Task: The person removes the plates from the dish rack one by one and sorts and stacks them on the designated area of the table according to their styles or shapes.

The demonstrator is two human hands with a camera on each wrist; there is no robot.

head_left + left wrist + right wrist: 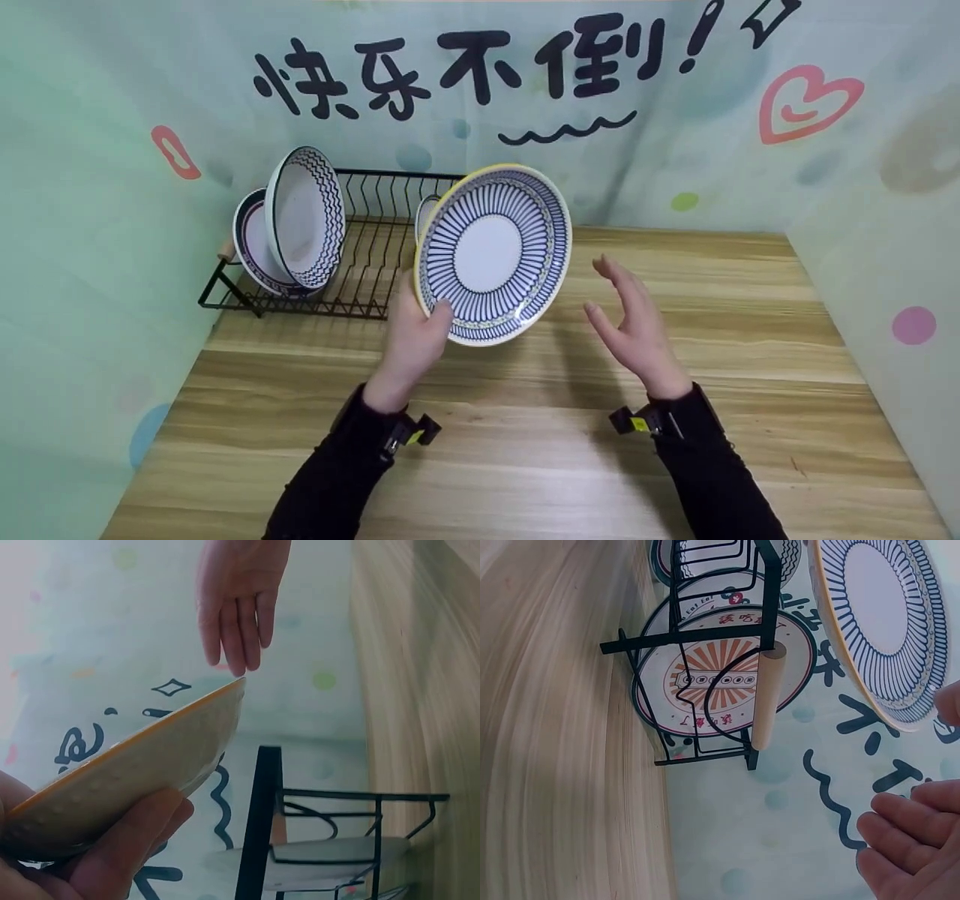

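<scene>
In the head view, my left hand (416, 337) grips the lower left edge of a white plate (487, 253) with a yellow rim and blue radiating stripes. The thumb lies on the plate's front; in the left wrist view its fingers (139, 836) support the pale underside. The plate is tilted up, in front of the right part of a black wire dish rack (397, 173). My right hand (637, 330) is held in the air to the right of the plate, apart from it, with fingers extended and nothing in them.
At the rack's left end stand a bowl with a zigzag band (304, 217) and a dark-rimmed dish (251, 240). Printed plates, one with an orange sunburst (795, 660), stand near the rack's wooden handle (769, 701). A printed cloth (465, 135) backs the wooden table (525, 457).
</scene>
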